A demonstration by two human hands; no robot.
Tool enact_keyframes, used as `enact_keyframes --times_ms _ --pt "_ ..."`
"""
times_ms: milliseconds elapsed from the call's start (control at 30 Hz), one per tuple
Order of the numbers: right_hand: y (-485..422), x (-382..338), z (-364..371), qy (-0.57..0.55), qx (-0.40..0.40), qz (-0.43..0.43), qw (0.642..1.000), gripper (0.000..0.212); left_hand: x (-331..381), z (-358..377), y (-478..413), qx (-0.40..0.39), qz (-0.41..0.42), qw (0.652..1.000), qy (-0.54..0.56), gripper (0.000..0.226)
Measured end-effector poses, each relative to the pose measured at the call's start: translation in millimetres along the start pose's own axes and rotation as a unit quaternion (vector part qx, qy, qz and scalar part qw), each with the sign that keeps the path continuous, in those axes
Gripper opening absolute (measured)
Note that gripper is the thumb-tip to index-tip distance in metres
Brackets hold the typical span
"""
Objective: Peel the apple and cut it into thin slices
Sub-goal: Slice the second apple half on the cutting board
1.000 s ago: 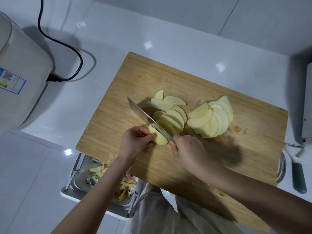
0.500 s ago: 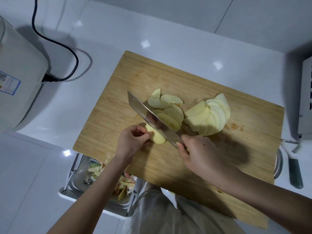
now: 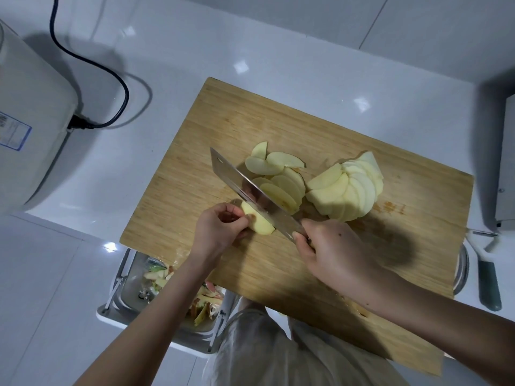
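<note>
Two hands: left hand (image 3: 220, 229), right hand (image 3: 334, 252). Between them one knife (image 3: 250, 190) and one uncut apple piece (image 3: 260, 222). Beyond them two slice heaps (image 3: 278, 185) (image 3: 351, 190). Beneath them one cutting board (image 3: 278, 121).

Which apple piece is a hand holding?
The unsliced chunk left of the knife, gripped by the left hand; the sliced piles lie loose on the knife's other side.

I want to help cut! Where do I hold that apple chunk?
Hold the apple chunk by its rounded left end, coming from the left as the left hand does, fingers curled back, because the knife sits along its right side.
</note>
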State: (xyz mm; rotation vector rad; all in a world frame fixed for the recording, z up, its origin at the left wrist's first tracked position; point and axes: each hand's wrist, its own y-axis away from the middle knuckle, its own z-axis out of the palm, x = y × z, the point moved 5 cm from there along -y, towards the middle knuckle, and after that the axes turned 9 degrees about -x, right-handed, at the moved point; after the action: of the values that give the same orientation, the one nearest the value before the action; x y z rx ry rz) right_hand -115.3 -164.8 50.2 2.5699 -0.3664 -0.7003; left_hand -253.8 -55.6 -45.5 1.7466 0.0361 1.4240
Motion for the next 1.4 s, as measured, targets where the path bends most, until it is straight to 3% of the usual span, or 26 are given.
enact_keyframes --times_ms 400,733,1400 --pt "-32 -7 23 0.006 0.001 -0.011 1.0 0.023 1 -1 0 -0.002 0.01 1.0 -0.01 0.019" --pt "-32 -2 18 -0.033 0.003 0.015 0.999 0.025 1 -1 3 -0.005 0.012 1.0 -0.011 0.01" --pt "-23 -8 17 0.01 -0.006 -0.008 1.0 0.026 3 -2 5 0.008 0.015 0.999 -0.03 0.018"
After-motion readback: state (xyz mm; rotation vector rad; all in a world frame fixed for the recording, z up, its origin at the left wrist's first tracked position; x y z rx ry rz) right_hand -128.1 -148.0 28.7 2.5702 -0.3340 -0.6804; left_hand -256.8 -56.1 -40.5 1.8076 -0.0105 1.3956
